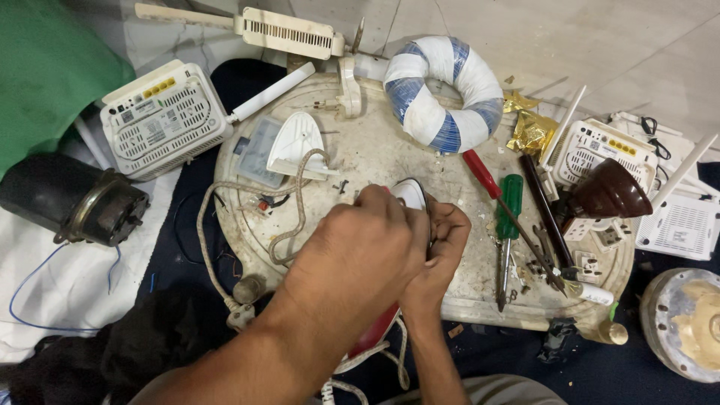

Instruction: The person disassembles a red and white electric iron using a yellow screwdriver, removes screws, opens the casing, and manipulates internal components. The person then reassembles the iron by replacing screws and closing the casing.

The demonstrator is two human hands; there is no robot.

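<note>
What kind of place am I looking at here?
Likely a small appliance and electronics repair spot, worked on the floor: screwdrivers on a round worn board, several white routers, a coil of wire and an electric motor.

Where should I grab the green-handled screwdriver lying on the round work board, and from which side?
Grip the green-handled screwdriver by its green handle, likely best from above or the far side. The handle lies flat at the far end, thick and exposed. Its thin shaft points toward you, and a red-handled screwdriver runs a shaft across it, so lift the handle first.
</note>
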